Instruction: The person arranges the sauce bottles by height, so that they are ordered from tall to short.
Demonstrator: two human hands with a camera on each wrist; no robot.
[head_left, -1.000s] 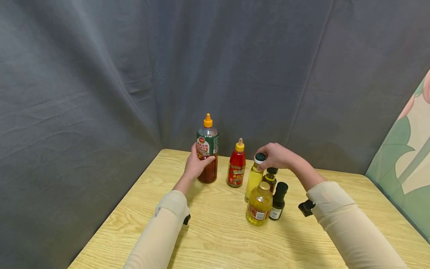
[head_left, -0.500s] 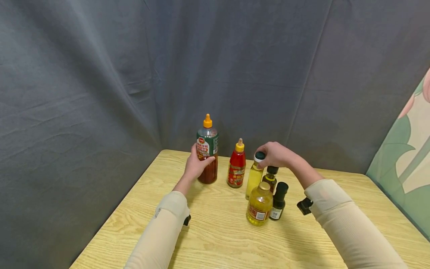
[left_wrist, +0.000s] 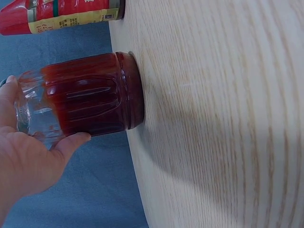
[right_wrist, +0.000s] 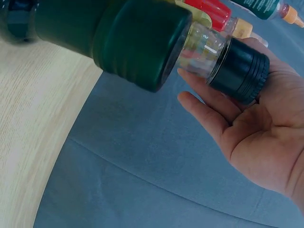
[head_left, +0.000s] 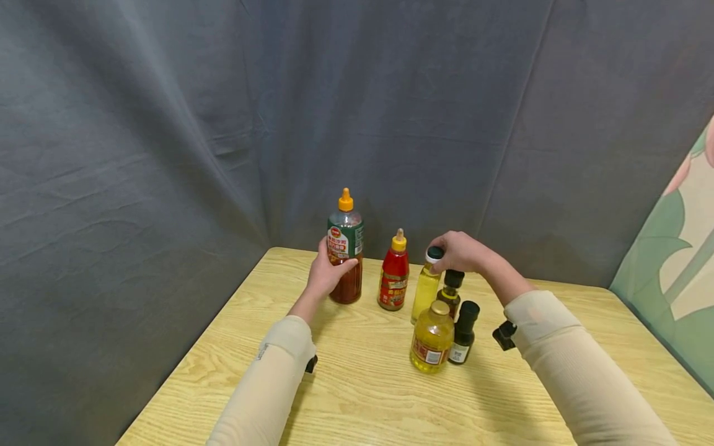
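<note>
My left hand (head_left: 328, 272) grips a tall squeeze bottle of dark red sauce (head_left: 349, 282), with an orange nozzle and green label. In the left wrist view the sauce bottle's base (left_wrist: 130, 90) meets the table. My right hand (head_left: 460, 254) pinches the neck of a slim bottle of yellow oil (head_left: 426, 289) with a dark green cap. Whether the oil bottle touches the table cannot be told. Right beside it stand a dark bottle with a black cap (head_left: 454, 279), a round yellow oil bottle (head_left: 433, 337) and a small black-capped bottle (head_left: 462, 341). A large dark green cap (right_wrist: 142, 42) fills the right wrist foreground.
Between the two hands a red ketchup squeeze bottle (head_left: 393, 279) with a yellow cap stands upright. The wooden table (head_left: 357, 396) backs onto a grey cloth curtain (head_left: 390, 124). A flower-patterned panel (head_left: 680, 266) borders it at the right.
My right hand has shifted the slim oil bottle slightly back and to the right. The left hand and the sauce bottle stay about where they were.
</note>
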